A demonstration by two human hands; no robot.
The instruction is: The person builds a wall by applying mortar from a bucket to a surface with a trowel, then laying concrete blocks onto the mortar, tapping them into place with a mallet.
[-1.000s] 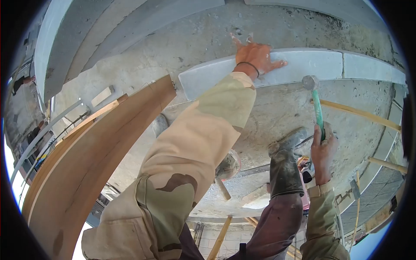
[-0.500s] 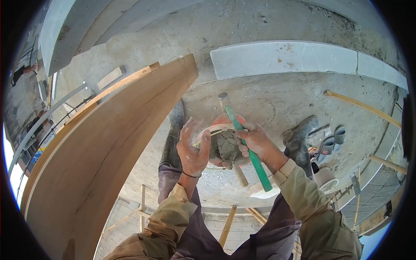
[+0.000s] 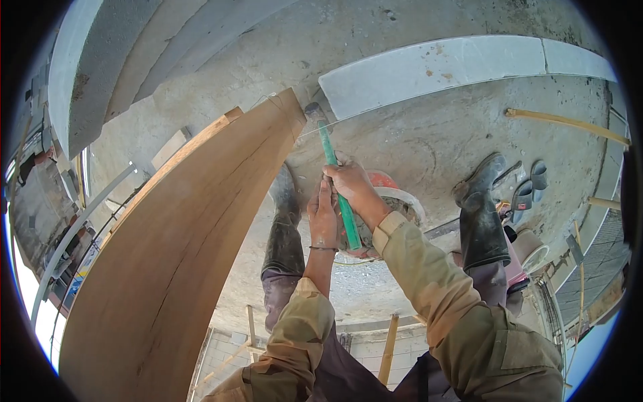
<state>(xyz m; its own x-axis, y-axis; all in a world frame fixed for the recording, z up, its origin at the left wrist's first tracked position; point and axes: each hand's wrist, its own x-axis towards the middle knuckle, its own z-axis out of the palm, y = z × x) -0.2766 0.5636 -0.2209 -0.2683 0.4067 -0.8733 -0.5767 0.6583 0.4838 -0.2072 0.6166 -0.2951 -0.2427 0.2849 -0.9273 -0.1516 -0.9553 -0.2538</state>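
Note:
My right hand [image 3: 351, 182] grips the green handle of a hammer [image 3: 348, 224], whose grey head points away from me, close to the end of a wooden board [image 3: 181, 248]. Just left of the handle is my left hand [image 3: 323, 218]. Its fingers are drawn together and touch or nearly touch the right hand; what they pinch, if anything, is hidden. A thin string [image 3: 341, 122] runs from the board's far end along a pale block row. Under my right forearm, a bucket with a pale rim [image 3: 405, 195] is partly covered.
Long pale blocks [image 3: 435, 67] lie across the floor ahead. Rubber boots [image 3: 482, 221] are on my feet, and sandals [image 3: 522, 195] sit to the right. Wooden poles [image 3: 569, 124] stick in from the right. More blocks [image 3: 100, 74] stand at upper left.
My right hand has carried the hammer left and forward toward the board's end. My left hand, spread before, has closed its fingers beside it. The view has shifted, and my arms now cover the bucket's mortar.

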